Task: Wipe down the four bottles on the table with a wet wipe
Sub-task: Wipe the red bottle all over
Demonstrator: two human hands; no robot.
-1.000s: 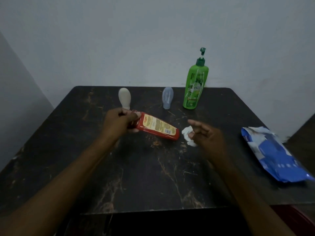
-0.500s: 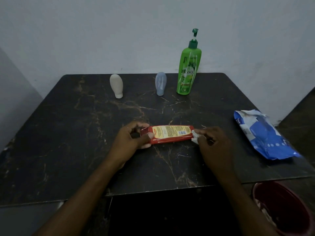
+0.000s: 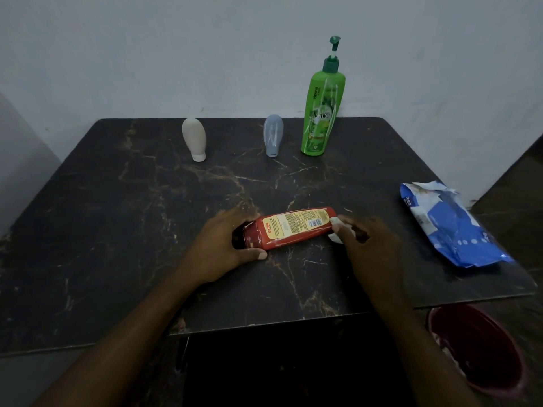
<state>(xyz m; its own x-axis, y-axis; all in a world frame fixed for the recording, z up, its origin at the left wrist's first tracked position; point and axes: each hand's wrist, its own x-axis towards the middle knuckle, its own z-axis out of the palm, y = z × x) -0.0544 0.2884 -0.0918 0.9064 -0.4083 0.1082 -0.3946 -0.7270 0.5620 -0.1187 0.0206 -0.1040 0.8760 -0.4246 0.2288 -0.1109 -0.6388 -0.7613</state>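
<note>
Head view: left hand point(image 3: 223, 248) clamps the red plastic bottle point(image 3: 293, 227) by its cap; right hand point(image 3: 370, 245) pinches a white wet wipe point(image 3: 335, 237); hard strokes could twist the bottle loose.

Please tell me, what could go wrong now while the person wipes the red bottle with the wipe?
1. The left hand grips the red bottle by its cap end only, so pressure from the wipe at the far end may twist it loose.
2. The right hand holds a small, bunched wipe, which may slip out.
3. The pack lies near the right edge of the table; the right arm could push it off.
</note>
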